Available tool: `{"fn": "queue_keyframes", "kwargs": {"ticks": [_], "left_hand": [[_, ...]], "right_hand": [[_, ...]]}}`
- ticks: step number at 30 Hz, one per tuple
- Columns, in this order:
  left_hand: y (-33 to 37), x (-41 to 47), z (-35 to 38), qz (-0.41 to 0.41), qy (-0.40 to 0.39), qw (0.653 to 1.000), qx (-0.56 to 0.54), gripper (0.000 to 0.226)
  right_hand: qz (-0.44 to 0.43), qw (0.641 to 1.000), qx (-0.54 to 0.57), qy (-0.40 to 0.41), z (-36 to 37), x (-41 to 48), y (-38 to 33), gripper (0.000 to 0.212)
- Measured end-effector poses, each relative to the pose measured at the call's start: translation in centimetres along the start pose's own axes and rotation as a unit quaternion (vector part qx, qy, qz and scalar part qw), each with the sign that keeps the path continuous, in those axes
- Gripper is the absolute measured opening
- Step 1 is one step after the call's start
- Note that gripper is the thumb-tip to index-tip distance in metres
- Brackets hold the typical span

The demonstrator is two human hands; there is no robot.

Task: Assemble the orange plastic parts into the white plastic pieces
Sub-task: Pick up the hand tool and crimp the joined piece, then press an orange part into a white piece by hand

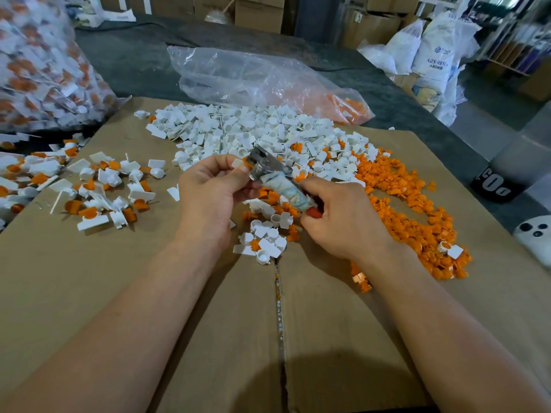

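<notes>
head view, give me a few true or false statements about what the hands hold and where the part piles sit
1. The right hand grips a metal tool by its wrapped handle. True.
2. The left hand rests flat on the cardboard. False: it is raised, fingers at the tool's head.
3. The loose orange parts lie right of the hands. True.
4. The white pieces sit in a box. False: they lie loose on the cardboard.
5. The clear bag lies beyond the white pile. True.

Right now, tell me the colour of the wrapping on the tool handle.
Whitish cloth with pale blue smudges on the tool handle, red at its end; head view, the only one.
</notes>
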State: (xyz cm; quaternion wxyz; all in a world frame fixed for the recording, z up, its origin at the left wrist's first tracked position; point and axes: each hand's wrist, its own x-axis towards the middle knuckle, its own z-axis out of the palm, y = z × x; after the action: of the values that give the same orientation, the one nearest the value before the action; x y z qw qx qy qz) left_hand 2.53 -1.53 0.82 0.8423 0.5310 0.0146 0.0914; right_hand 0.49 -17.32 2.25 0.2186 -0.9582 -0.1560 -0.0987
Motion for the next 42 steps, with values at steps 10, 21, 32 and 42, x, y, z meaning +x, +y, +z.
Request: {"fn": "queue_keyframes", "kwargs": {"ticks": [10, 21, 32, 42], "left_hand": [[0.3, -0.1, 0.1, -0.064, -0.003, 0.997, -0.046, 0.017], [2.0, 1.2, -1.8, -0.021, 0.183, 0.956, -0.227, 0.024], [2.3, 1.8, -2.8, -0.063, 0.194, 0.977, -0.068, 0.021], [0.3, 0.5, -1.8, 0.062, -0.036, 0.843, 0.533, 0.008]], "right_hand": [[0.012, 0.999, -0.024, 0.044, 0.0, 0.4, 1.2, 0.038], [0.173, 0.975, -0.085, 0.113, -1.4, 0.9, 5.4, 0.063], [0.217, 0.967, -0.13, 0.037, -1.8, 1.2, 6.5, 0.078], [0.202, 0.973, -0.114, 0.003, -1.6, 1.3, 7.1, 0.079]]}}
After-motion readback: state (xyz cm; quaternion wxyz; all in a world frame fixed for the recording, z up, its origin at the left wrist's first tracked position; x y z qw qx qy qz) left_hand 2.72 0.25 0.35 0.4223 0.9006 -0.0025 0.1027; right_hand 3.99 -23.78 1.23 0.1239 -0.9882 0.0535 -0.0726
